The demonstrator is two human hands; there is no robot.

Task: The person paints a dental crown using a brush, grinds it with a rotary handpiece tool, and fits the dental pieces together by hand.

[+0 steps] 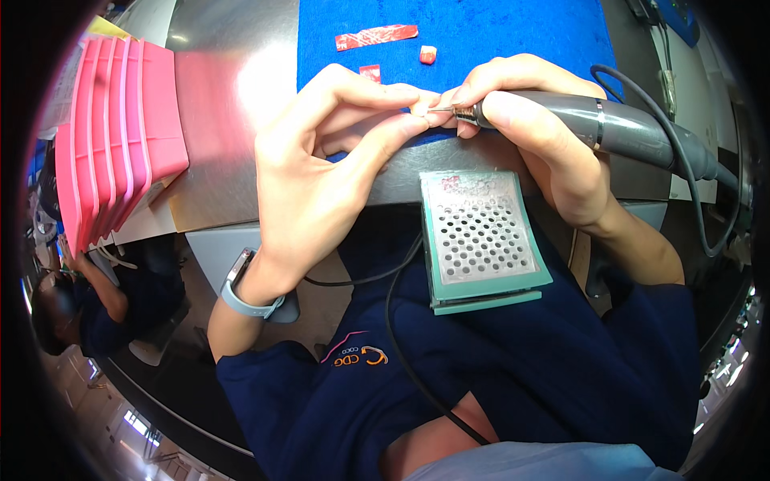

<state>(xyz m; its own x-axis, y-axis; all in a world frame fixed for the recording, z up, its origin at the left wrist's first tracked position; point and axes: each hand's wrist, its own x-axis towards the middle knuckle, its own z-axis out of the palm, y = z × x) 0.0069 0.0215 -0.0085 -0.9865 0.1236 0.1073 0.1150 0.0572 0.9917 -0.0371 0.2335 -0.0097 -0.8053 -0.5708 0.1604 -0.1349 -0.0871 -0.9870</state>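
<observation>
One tiny, hard-to-identify piece [422, 107], seemingly light, slippery and best held by its edges, sits near twelve o'clock, pinched by the left hand [313, 176], while the right hand [553, 148] grasps the handpiece [630, 132], probably stiff and weighty, near its nose at one o'clock.

- Metal bench [220, 176]: grey, shiny work surface crossing the upper half of the view.
- Blue cloth [513, 36]: spread on the bench, twelve o'clock.
- Long red strip [376, 37]: on the cloth.
- Red block [428, 54]: on the cloth, four o'clock from the strip.
- Red scrap [370, 73]: on the cloth, six o'clock from the strip.
</observation>
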